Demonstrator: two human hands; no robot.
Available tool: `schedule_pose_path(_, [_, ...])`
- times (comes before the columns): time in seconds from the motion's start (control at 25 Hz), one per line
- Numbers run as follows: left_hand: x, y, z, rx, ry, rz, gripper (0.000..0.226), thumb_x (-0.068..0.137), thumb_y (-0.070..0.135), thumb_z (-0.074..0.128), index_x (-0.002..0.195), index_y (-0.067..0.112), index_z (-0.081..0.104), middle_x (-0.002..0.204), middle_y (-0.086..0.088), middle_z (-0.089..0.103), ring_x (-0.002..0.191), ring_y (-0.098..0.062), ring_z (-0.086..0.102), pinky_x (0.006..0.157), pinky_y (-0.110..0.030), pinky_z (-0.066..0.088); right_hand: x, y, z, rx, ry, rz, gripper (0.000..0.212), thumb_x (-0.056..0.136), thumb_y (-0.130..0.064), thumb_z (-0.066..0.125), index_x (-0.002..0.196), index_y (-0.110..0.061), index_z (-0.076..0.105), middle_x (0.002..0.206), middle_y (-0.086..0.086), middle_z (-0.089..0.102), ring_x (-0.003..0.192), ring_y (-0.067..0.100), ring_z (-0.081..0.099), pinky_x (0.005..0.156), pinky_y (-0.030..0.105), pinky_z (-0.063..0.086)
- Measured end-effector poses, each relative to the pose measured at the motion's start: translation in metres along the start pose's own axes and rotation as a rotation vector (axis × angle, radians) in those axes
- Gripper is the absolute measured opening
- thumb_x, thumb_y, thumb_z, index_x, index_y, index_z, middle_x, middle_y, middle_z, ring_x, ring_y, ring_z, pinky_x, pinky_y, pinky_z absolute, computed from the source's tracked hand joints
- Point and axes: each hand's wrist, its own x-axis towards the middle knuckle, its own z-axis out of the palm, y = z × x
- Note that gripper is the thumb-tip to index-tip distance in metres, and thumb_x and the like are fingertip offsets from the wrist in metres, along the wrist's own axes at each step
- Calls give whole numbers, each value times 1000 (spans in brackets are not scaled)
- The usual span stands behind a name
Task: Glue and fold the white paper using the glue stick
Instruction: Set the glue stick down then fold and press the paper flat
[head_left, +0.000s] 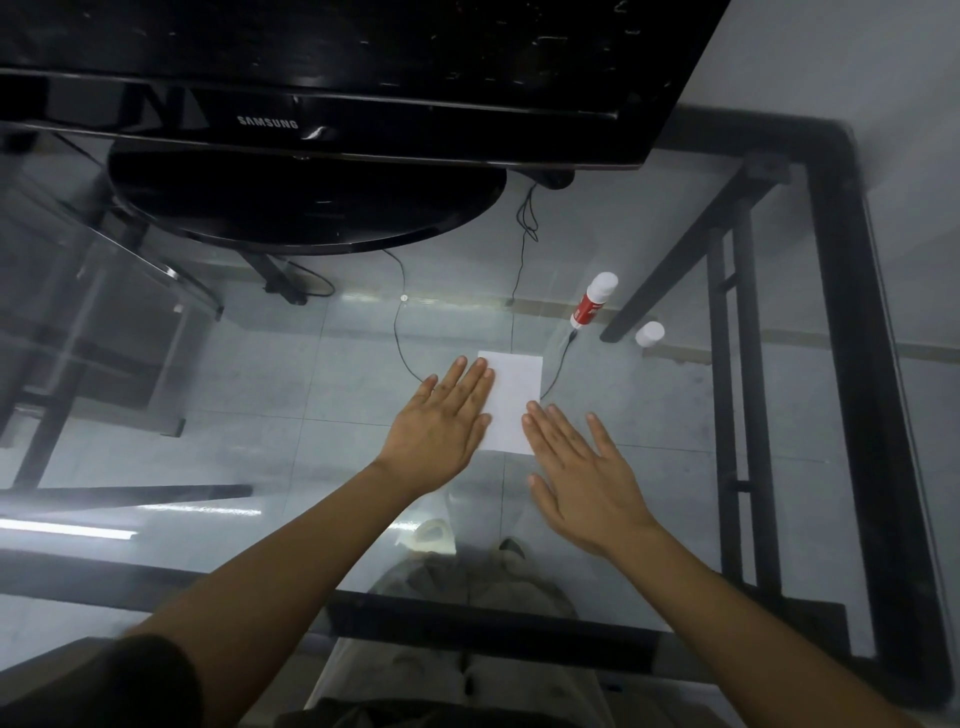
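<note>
Paper (514, 400) folded on tabletop (260, 405) | left hand (441, 431), right hand (582, 467) flat, empty, pressing | next: likely recap glue stick (592, 301)

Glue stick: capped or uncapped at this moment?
Uncapped. The glue stick stands on the glass table, and its separate white cap sits on the glass to its right.

I've got one head-worn wide-angle view, looking steeply down and forward over the glass tabletop (675, 260), close above both hands, monitor (363, 78) at the far edge.
</note>
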Motion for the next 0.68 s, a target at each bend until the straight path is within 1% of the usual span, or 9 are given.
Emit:
schedule_pose_path(0.04, [-1, 0, 1, -2, 2, -4, 61, 90, 42, -7, 143, 13, -7, 155, -5, -3, 137, -16, -13, 112, -35, -2, -4, 5, -2, -15, 10, 13, 59, 91, -45, 7, 142, -15, 4, 153, 5, 10, 140, 20, 6, 110, 49, -2])
schedule_pose_path(0.08, [-1, 0, 1, 0, 3, -5, 60, 91, 41, -4, 143, 13, -7, 155, -5, -3, 137, -16, -13, 112, -35, -2, -5, 7, -4, -13, 4, 23, 59, 91, -45, 9, 142, -14, 6, 152, 5, 12, 140, 21, 7, 110, 49, -1])
schedule_pose_path(0.12, [-1, 0, 2, 3, 5, -5, 58, 93, 41, -2, 143, 13, -7, 155, -5, -3, 137, -15, -13, 112, -35, -2, -3, 6, -4, 5, -10, 25, 59, 92, -45, 9, 142, -14, 2, 152, 4, 6, 140, 20, 2, 110, 47, -5])
schedule_pose_path(0.2, [0, 0, 2, 9, 10, -7, 57, 94, 40, 1, 144, 13, -6, 155, -5, -1, 136, -15, -14, 112, -35, -2, 11, 0, -3, 66, -15, 11, 58, 92, -45, 9, 140, -18, -11, 150, 0, -11, 137, 16, -17, 107, 40, -18])
schedule_pose_path(0.28, [-1, 0, 2, 15, 14, -4, 57, 94, 41, 1, 143, 13, -5, 155, -5, 0, 136, -15, -13, 111, -35, -1, 27, -1, -4, 95, -7, -1, 57, 94, -44, 11, 138, -21, -18, 147, -3, -19, 134, 12, -25, 105, 36, -23])
schedule_pose_path(0.36, [0, 0, 2, 14, 18, -1, 57, 93, 41, 0, 143, 14, -6, 155, -6, 1, 136, -15, -12, 111, -35, -1, 30, 11, -4, 62, -11, 3, 57, 94, -44, 11, 137, -21, -18, 148, -3, -18, 134, 12, -21, 106, 36, -21])
schedule_pose_path(0.48, [0, 0, 3, 2, 9, -5, 57, 93, 41, -1, 143, 13, -6, 156, -6, 1, 139, -16, -9, 111, -35, -1, 21, 25, -2, 41, -19, 38, 56, 91, -46, 3, 136, -22, -20, 148, -4, -17, 135, 13, -19, 107, 36, -19])
schedule_pose_path(0.6, [0, -1, 2, 5, 13, 0, 57, 93, 41, 1, 143, 13, -6, 155, -6, 1, 137, -15, -12, 111, -35, -1, 36, 11, -6, 117, 0, 26, 57, 91, -46, 5, 137, -20, -18, 147, -4, -17, 134, 11, -20, 106, 34, -20])
schedule_pose_path(0.68, [0, -1, 2, 11, 22, 1, 55, 95, 40, 4, 142, 13, -6, 155, -6, 2, 136, -15, -12, 111, -35, -1, 48, 4, -6, 116, 21, 3, 57, 92, -45, 7, 138, -20, -16, 148, -4, -15, 134, 10, -20, 106, 35, -19])
